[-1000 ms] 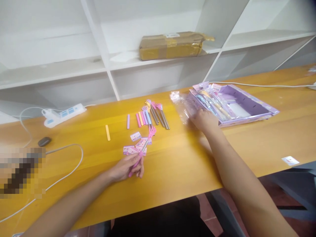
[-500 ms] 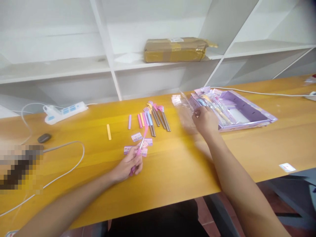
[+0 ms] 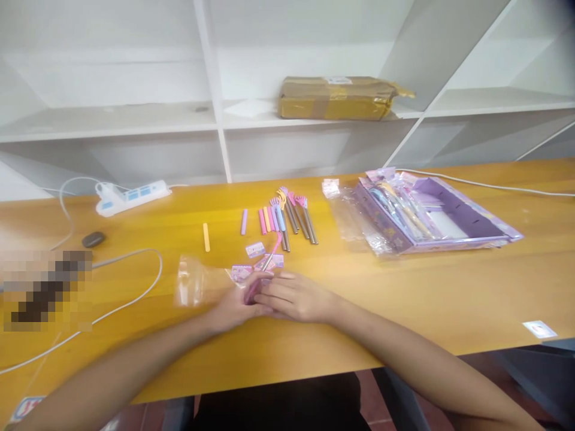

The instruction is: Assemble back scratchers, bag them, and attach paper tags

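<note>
My left hand [image 3: 236, 306] is closed around a pink stick with a metal rod [image 3: 268, 262], likely a back scratcher, its curved pink tip pointing away from me. My right hand [image 3: 299, 297] meets it, fingers bent over the pink handle end; what they pinch is hidden. A clear plastic bag [image 3: 192, 282] spreads out to the left of my left hand. Small printed cards [image 3: 256, 249] lie just beyond my hands. Farther back are several back scratchers [image 3: 294, 212] with hand-shaped heads and metal rods, beside short coloured sticks [image 3: 263, 221].
A purple box [image 3: 476, 221] with packaged items stands at the right, clear bags [image 3: 353, 215] against its left side. At the left are a power strip [image 3: 135, 197], a dark mouse-like object [image 3: 93, 239] and a white cable [image 3: 161, 269]. A taped carton [image 3: 336, 99] sits on the shelf.
My right hand has moved left from the bags by the box to my left hand. A clear plastic bag now lies left of my hands. The view has shifted slightly.
</note>
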The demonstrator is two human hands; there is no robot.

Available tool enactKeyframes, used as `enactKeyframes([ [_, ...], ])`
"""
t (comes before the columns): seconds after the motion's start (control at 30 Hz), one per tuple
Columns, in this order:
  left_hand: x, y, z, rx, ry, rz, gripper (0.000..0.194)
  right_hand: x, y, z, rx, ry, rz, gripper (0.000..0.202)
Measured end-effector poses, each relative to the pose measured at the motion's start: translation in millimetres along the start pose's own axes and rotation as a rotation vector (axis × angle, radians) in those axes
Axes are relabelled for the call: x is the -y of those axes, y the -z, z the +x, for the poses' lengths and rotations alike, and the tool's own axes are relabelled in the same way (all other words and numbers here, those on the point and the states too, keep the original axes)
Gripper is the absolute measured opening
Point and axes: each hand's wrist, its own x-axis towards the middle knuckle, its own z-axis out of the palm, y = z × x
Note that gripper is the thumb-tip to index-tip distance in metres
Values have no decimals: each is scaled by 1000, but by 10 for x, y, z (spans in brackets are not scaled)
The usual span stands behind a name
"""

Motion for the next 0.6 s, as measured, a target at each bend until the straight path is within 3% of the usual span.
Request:
enactKeyframes([
  [0.07,30,-4,-18,-7,64,-54,41,-55,-4,-36,-56,-39,45,21],
  [0.13,61,6,-34,-11,120,-85,30,-126,14,-95,-133,-168,82,16],
  [0.23,67,29,-39,-26,114,-58,30,-216,50,-162,-180,-552,229,21],
  [0.33,21,34,-30,-13,136,-24,32,-254,34,-156,-137,-866,580,33],
  [0.47,-42,42,-28,80,189,21,34,-206,-97,-91,-116,-967,1113,48],
  [0.6,-62,71,-31,129,167,122,33,-152,-212,-73,-111,-1033,1321,51],
])
